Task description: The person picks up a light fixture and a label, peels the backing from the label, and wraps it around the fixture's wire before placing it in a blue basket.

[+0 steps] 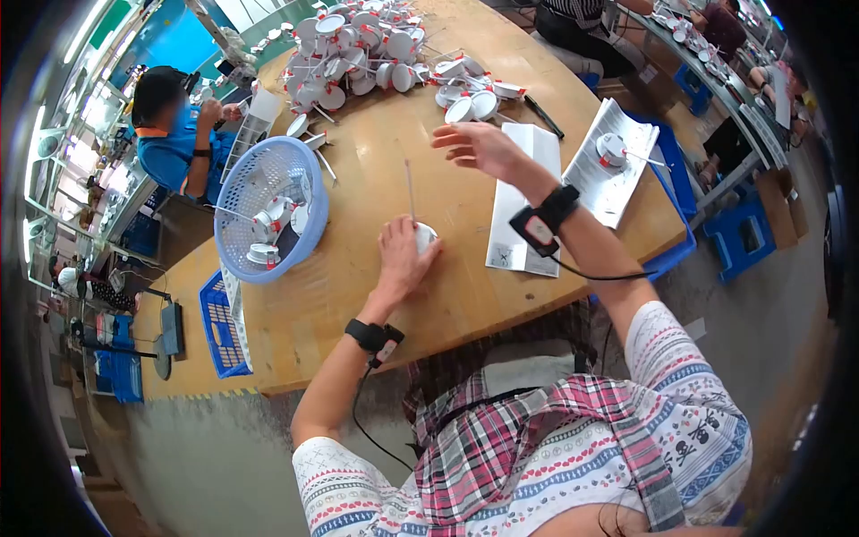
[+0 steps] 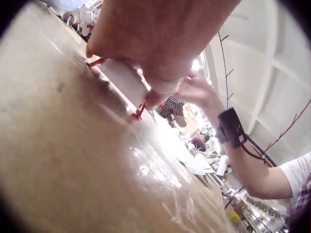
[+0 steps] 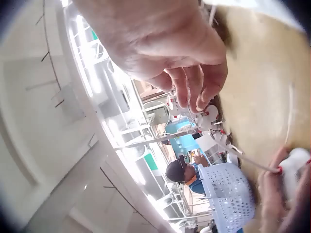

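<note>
The person's left hand (image 1: 404, 259) lies on the wooden table (image 1: 376, 161) near its front edge, with its fingers curled over a white downlight fitting (image 1: 426, 235) and grasping it against the tabletop. A thin wire (image 1: 410, 188) stands up from the fitting. In the left wrist view the fitting shows under the palm, with a red spring clip (image 2: 140, 110) at its edge touching the wood.

The right hand (image 1: 479, 146) is raised above the table, well apart from the fitting. It is released and holds nothing, its fingers loosely bent, as the right wrist view shows.

Just left of the left hand stands a light blue perforated basket (image 1: 242, 192) with a few more fittings in it. Under the right forearm lies a folded paper sheet (image 1: 514, 246). Further right, a second sheet (image 1: 626, 183) bears a single fitting (image 1: 612, 149). A pile of white fittings (image 1: 358, 54) covers the far end of the table. A blue crate (image 1: 219, 327) sits at the table's left edge
</note>
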The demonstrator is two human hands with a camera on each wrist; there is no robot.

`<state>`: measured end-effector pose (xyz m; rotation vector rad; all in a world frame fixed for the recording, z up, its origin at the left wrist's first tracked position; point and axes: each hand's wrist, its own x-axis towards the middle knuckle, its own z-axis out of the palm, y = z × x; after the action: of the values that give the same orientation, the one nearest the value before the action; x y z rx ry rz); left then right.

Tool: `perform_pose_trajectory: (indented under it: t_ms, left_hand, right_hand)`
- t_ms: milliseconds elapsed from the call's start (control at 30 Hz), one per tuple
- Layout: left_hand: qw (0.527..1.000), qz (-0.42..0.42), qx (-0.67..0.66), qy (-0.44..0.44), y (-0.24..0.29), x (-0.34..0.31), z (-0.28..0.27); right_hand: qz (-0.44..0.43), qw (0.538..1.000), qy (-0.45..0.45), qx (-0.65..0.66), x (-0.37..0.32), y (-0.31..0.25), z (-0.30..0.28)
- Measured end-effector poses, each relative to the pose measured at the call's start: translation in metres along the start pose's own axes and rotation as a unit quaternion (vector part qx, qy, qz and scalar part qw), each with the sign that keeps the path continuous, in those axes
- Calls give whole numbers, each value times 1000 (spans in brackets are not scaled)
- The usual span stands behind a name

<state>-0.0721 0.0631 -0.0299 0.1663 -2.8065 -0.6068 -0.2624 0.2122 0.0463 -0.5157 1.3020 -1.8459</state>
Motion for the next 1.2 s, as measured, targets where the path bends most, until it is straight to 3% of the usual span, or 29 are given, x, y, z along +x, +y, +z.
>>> perform_pose_trajectory:
  t_ms: [133, 200, 267, 333, 400, 500, 633, 667, 800, 1000, 1200]
  left_hand:
    - [983, 9, -6, 184, 21, -8, -24]
    - [980, 45, -96, 170, 47, -10, -43]
    - [979, 57, -168, 105, 62, -13, -45]
    - [964, -10, -265, -22, 68, -10, -24]
    - [921, -90, -352, -141, 75, -3, -7]
    - [906, -150, -336, -208, 87, 19, 1]
    - [832, -244, -412, -282, 90, 40, 7]
    - [838, -214, -388, -318, 89, 43, 7]
    - [829, -217, -384, -344, 78, 41, 17]
    - [775, -257, -493, -301, 84, 34, 9]
    - [737, -253, -564, -272, 79, 27, 15]
  right_hand:
    - [-32, 981, 38, -186, -54, -2, -20]
    - [-12, 960, 43, -276, -78, 13, -37]
    - [2, 945, 23, -327, -101, 28, -45]
    - [6, 928, 17, -372, -119, 36, -39]
    - [-20, 907, 23, -421, -124, 50, -42]
    - [-47, 897, 44, -437, -129, 59, -43]
    - [-93, 901, 61, -420, -133, 67, -44]
    - [-96, 903, 59, -414, -133, 68, -45]
    - [-96, 890, 47, -444, -136, 69, -43]
    - [-241, 800, 94, -541, -149, 62, -15]
    - [-231, 762, 119, -594, -145, 63, -3]
